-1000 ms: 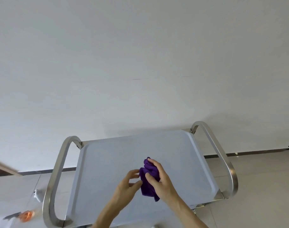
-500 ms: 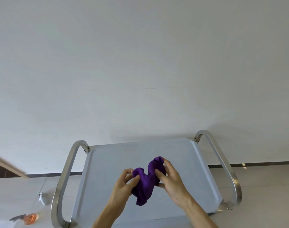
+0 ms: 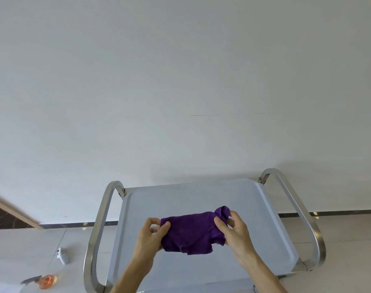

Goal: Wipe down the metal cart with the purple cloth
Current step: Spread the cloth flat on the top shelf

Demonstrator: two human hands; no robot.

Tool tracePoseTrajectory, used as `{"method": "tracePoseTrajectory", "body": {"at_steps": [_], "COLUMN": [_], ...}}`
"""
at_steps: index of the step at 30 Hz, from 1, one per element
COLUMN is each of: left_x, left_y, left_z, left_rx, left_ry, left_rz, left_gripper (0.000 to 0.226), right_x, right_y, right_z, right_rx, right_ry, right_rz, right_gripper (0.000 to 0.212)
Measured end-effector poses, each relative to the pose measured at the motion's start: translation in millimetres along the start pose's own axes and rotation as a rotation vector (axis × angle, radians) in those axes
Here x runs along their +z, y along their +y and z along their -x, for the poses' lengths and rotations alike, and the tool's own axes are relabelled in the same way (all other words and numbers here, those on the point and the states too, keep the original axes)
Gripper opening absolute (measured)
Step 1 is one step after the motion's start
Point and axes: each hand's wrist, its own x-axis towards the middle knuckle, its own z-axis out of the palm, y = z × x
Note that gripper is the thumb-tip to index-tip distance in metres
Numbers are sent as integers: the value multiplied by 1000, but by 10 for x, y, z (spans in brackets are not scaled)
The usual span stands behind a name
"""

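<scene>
Compared against frame from half a second prior: cloth [image 3: 192,234] no longer a drooping bunch between close-set hands; now pulled out wider, hands drawn apart to either end. Against the one-second frame: cloth then a tight wad held mostly by the right hand, left hand only near it. Cart sat lower and more to the right in view than before, more wall [image 3: 180,81] above it.

Cloth long axis ran left to right across the view, roughly parallel to the cart's far edge, right end tilted slightly up and away. Right end bunched into a small knob; lower edge ragged and hanging loose. Held above the middle of the cart's top tray [image 3: 201,195]; contact with tray surface could not be told.

Left hand [image 3: 149,235] closed in a pinch on the cloth's left end, thumb on top, fingers curled behind. Right hand [image 3: 233,231] likewise pinched on the right end, thumb across the front, fingertips around the knob.

Steel side handles [image 3: 100,225] flanked tray on both sides. On floor [image 3: 22,246] left of cart: small white object [image 3: 62,255], orange item [image 3: 46,281], both blurred.
</scene>
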Motion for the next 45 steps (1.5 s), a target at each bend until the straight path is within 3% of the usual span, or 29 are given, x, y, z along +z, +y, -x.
{"method": "tracePoseTrajectory", "body": {"at_steps": [5, 9, 13, 17, 21, 26, 28, 36, 41, 45], "left_x": [-43, 12, -1, -99, -269, -438, -449, -920, -1335, -1440], "left_y": [110, 151, 160, 206, 241, 225, 224, 281, 366, 420], "left_z": [7, -18, -59, -74, -68, -158, -183, -268, -363, -430], "left_rx": [-165, -233, -258, -258, -207, -129, -85, 43, 99, 175], "left_ry": [-156, -199, -177, -222, -283, -279, -273, -191, -124, -200], "left_rz": [364, 522, 563, 554, 455, 362, 312, 27, -438, -751], "left_gripper": [16, 30, 36, 31, 21, 21, 26, 38, 42, 39], "right_x": [171, 381, 607, 676, 616, 536, 550, 451, 216, 147], "right_y": [17, -68, -150, -143, -217, -326, -337, -531, -646, -682], "right_z": [32, 149, 247, 213, 144, 91, 81, -30, -223, -338], "right_rx": [58, -71, -160, -210, -186, -78, -67, -84, -150, -177], "right_ry": [-87, -251, -500, -391, -397, -611, -624, -337, -176, -160], "right_rz": [153, 351, 272, 229, 236, 292, 269, 44, 183, 326], "right_gripper": [36, 53, 43, 19, 17, 27, 29, 23, 15, 16]}}
